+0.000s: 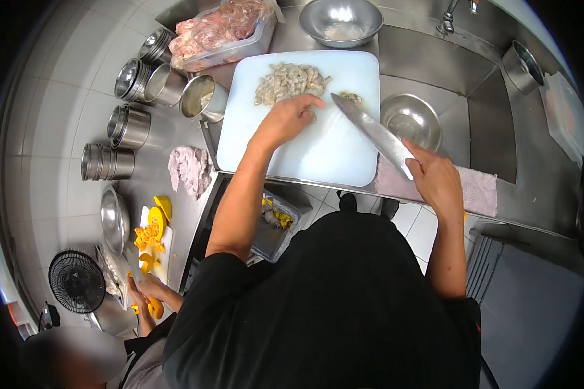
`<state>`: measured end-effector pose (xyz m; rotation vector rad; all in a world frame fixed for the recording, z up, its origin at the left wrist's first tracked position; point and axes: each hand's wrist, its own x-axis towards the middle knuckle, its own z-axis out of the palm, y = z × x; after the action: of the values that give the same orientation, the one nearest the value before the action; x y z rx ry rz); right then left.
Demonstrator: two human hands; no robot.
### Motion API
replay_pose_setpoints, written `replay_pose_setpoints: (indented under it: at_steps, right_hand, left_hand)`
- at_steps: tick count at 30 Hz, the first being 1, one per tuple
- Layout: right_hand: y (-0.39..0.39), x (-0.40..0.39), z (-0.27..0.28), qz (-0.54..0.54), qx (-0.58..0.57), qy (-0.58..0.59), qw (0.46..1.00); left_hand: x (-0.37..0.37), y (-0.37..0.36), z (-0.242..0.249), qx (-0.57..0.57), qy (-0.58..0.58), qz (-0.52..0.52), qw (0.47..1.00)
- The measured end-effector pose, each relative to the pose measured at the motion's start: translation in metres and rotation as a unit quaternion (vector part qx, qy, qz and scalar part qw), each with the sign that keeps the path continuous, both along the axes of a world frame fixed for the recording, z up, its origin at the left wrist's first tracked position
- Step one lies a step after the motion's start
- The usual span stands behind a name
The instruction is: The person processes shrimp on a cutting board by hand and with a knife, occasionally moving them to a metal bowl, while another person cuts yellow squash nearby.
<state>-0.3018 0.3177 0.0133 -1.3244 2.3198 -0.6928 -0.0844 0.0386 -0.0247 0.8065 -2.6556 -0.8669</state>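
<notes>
My right hand [437,178] grips a large kitchen knife [374,135], its broad blade angled up and left over the right edge of the white cutting board [253,146]. Above the board's middle, my left hand [289,121] has its fingers curled together; a small pale bit shows at the fingertips, too small to name. Just beyond that hand lies a heap of raw, peeled shrimp [289,81]. A little dark pile of scraps [350,97] sits near the knife's tip, at the board's right side.
Right of the board, a metal bowl [411,123] stands in the sink [454,84]. Behind are another bowl [340,23] and a tub of bagged raw meat [220,32]. Metal containers [128,126] line the left counter. A co-worker's hands [150,288] cut pumpkin [150,236] at lower left.
</notes>
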Motion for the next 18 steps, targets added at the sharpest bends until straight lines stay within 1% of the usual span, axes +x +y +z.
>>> replay_pose_setpoints:
  at_steps: [2, 5, 8, 10, 14, 18]
  right_hand:
    - [0.0, 0.003, 0.001, -0.007, 0.023, -0.036, 0.999]
    - [-0.002, 0.006, -0.001, -0.005, 0.037, -0.083, 0.996]
    - [-0.01, 0.011, 0.001, 0.007, 0.051, -0.09, 0.995]
    - [-0.019, 0.013, 0.004, 0.013, 0.073, -0.088, 0.993]
    - [-0.03, 0.012, -0.006, 0.026, 0.033, -0.051, 0.998]
    - [-0.032, 0.013, -0.013, 0.034, 0.014, -0.056, 0.998]
  left_hand:
    - [0.004, 0.006, 0.0, 0.08, 0.018, 0.136, 0.987]
    - [0.004, 0.022, 0.014, 0.058, -0.126, 0.195, 0.971]
    - [0.009, 0.022, -0.016, -0.103, -0.044, 0.133, 0.985]
    - [0.008, 0.022, -0.021, -0.101, -0.045, 0.145, 0.983]
    - [0.002, 0.025, -0.015, -0.058, -0.041, 0.175, 0.982]
    - [0.001, 0.023, -0.019, -0.07, -0.057, 0.176, 0.98]
